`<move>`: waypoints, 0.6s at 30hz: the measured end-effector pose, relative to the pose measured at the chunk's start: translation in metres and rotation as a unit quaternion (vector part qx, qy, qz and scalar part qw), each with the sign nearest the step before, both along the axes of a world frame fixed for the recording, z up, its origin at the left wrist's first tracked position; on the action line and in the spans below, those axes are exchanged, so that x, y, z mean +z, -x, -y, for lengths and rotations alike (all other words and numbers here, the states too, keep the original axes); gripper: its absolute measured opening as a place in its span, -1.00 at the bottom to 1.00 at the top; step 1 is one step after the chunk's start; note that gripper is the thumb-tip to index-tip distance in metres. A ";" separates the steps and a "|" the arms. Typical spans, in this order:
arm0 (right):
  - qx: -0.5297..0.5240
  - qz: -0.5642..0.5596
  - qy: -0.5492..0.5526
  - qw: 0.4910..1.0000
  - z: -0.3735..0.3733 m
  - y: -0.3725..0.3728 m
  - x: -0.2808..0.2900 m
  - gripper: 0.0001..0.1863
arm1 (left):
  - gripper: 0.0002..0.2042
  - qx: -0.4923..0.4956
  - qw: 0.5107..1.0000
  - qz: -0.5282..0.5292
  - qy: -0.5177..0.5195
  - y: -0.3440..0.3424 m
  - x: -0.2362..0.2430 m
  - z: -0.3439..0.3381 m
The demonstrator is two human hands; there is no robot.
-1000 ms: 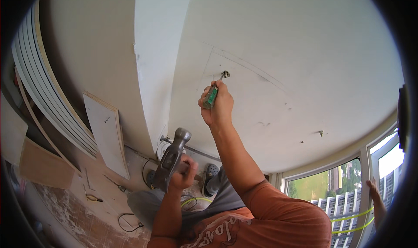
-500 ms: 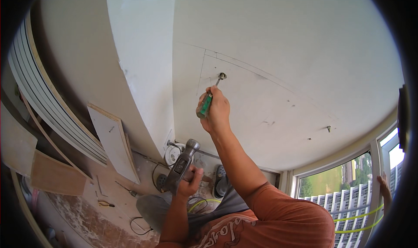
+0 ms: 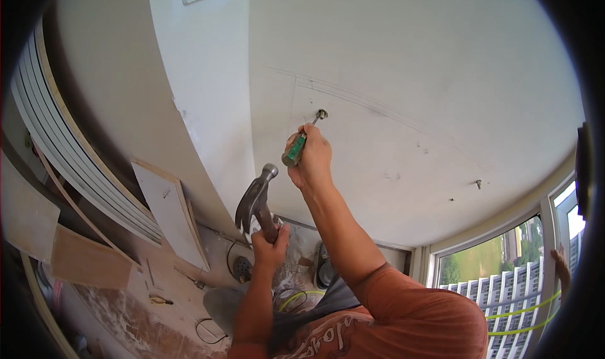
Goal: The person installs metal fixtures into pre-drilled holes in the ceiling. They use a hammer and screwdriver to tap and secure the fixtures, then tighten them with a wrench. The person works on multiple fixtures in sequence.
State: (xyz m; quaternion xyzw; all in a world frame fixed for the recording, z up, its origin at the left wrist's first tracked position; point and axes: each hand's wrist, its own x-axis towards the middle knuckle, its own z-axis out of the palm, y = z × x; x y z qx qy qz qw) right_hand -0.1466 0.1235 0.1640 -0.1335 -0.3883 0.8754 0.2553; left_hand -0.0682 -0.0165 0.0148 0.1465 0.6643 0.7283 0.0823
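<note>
My left hand (image 3: 271, 250), low in the middle, grips a claw hammer (image 3: 254, 195) by its handle, with the steel head raised just left of my other hand. My right hand (image 3: 315, 159) reaches up the pale wall (image 3: 403, 56), closed round a screwdriver (image 3: 295, 150) with a green, translucent handle. The screwdriver's tip meets or nearly meets a small metal fitting (image 3: 322, 114) set in a hole there, among faint pencil lines. Another small fitting (image 3: 478, 183) sticks out farther right.
Curved-looking long boards (image 3: 82, 145) and cut panels (image 3: 167, 211) lean at left. Pliers (image 3: 160, 300), cables and dust lie on the floor (image 3: 126, 321) by my feet. A window (image 3: 491, 258) is at lower right, with another hand (image 3: 559, 263) at its frame and yellow-green lines across it.
The hammer head has risen and swung slightly left since half a second ago. My right hand stays on the screwdriver at the fitting. The view has shifted a little over the last second.
</note>
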 end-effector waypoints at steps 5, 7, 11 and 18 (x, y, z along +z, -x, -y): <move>-0.018 0.000 0.021 1.000 0.001 0.003 0.004 -0.83 | -0.69 0.081 0.961 -0.183 -0.193 -0.015 0.048 -0.002; -0.011 -0.003 0.036 0.999 0.006 0.004 0.010 -0.83 | -0.71 0.099 0.940 -0.202 -0.258 -0.012 0.049 -0.003; -0.008 0.014 0.033 0.999 0.008 0.006 0.006 -0.82 | -0.73 -0.001 0.999 0.016 -0.034 0.011 -0.006 0.002; 0.004 0.014 0.023 1.000 -0.003 0.004 0.007 -0.78 | -0.82 0.052 0.949 -0.238 -0.200 -0.003 0.050 0.007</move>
